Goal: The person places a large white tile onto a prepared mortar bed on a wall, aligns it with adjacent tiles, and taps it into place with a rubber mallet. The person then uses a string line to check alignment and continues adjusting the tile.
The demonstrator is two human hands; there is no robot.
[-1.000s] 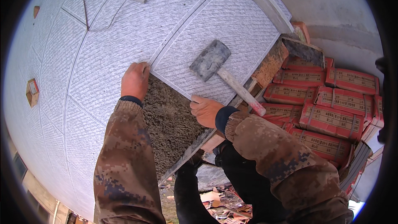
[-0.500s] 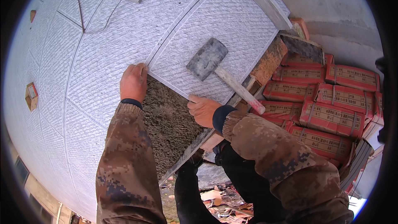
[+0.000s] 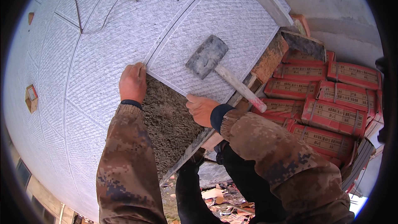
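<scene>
A grey textured floor tile [image 3: 226,20] with a pale border lies in front of me. At its near left corner, my left hand [image 3: 133,82] is closed, fingertips pressed at the tile's edge. My right hand [image 3: 202,110] grips the near edge farther right, thumb toward the top and the other fingers mostly hidden. A rubber mallet [image 3: 207,57] with a dark head rests on this tile, its pale, red-tipped handle [image 3: 238,85] pointing toward the lower right. Between my arms, rough wet mortar [image 3: 170,124] is exposed below the tile's edge.
Laid tiles [image 3: 99,62] stretch away to the left. Red cartons [image 3: 331,118] are stacked at the right, beside a wall [image 3: 331,0]. A long straight bar [image 3: 265,0] lies across the tile's far side. A board edge [image 3: 186,157] borders the mortar near my legs.
</scene>
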